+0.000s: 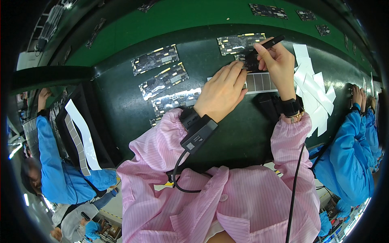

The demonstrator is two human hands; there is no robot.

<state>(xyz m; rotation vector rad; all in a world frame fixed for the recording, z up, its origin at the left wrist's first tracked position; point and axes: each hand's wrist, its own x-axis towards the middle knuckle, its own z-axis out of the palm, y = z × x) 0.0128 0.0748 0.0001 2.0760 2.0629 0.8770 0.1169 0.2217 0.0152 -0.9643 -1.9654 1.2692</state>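
Observation:
My right hand (pixel 280 67) grips a slim black pen-shaped tool (pixel 276 41), tilted with its upper end to the right. Its working tip is hidden by my fingers. Below it lies a dark circuit board (pixel 252 63), partly covered by both hands. My left hand (pixel 222 90) rests palm down, fingers stretched out and fingertips at this board's left part, thumb apart. Just nearer to me, a white strip with grey square stickers (pixel 260 82) runs under my left hand and right wrist. Another circuit board (pixel 237 43) lies right behind the first.
Left of my hands lie several circuit boards (pixel 164 80) on the dark green bench (pixel 121 105). A heap of white paper strips (pixel 314 87) is right of my right wrist. More boards (pixel 268 11) sit on the green surface behind. Blue-sleeved people (pixel 60 162) work on both sides.

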